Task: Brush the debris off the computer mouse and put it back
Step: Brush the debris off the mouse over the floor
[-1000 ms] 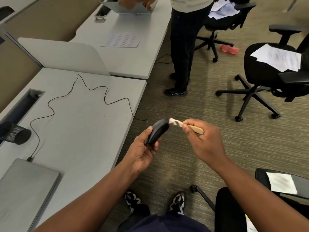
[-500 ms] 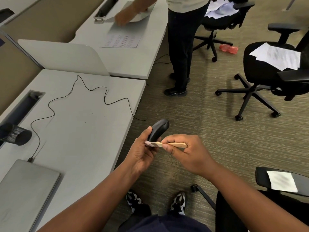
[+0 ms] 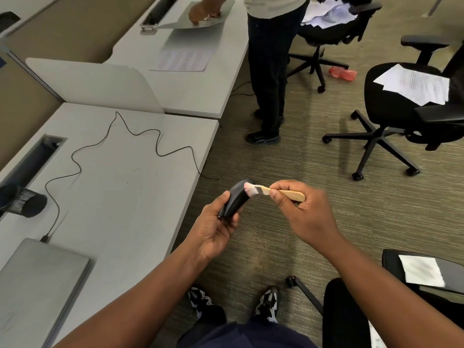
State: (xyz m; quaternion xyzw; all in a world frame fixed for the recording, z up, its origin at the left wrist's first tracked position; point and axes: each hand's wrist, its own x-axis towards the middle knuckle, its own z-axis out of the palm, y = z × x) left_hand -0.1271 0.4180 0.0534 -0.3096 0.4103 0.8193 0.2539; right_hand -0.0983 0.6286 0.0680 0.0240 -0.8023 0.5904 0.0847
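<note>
My left hand (image 3: 215,228) grips a black computer mouse (image 3: 235,200) by its lower end, holding it tilted over the carpet just off the desk's right edge. My right hand (image 3: 305,212) pinches the wooden handle of a small brush (image 3: 281,193). The brush's pale bristles touch the mouse's upper end. The grey desk (image 3: 120,197) lies to the left of both hands.
On the desk are a thin black cable (image 3: 140,136), a closed laptop (image 3: 35,285) and a black mesh cup (image 3: 23,203). A person (image 3: 268,71) stands at the far desk. Office chairs (image 3: 406,114) stand to the right, one (image 3: 426,275) close by my right arm.
The brush went from the mouse's lower end, near my left thumb, back up to its upper end. My right hand rose with it. The mouse stayed in my left hand.
</note>
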